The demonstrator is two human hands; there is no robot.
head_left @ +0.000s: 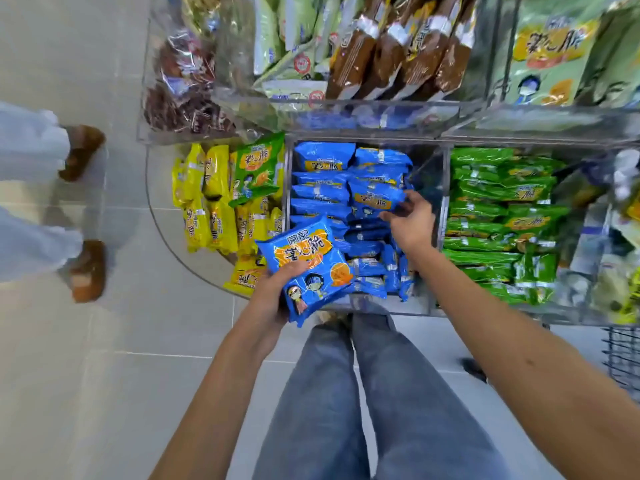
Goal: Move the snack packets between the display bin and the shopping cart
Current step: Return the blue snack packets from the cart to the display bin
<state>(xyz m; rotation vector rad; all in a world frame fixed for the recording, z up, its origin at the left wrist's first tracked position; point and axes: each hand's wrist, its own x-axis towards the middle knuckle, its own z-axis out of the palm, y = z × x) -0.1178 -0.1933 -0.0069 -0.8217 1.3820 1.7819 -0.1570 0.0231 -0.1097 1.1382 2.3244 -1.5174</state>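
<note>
Picking step: the left hand is gripping one blue packet over the display bin's near edge, while the right hand is pinching a second packet inside it, probably awaiting a lift-out toward the shopping cart.

The blue packet in the left hand reads "蘭記" above larger "掌心脆".

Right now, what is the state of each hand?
Left hand: holds a blue plastic snack packet.
Right hand: pinches a second blue packet in the clear bin.
</note>
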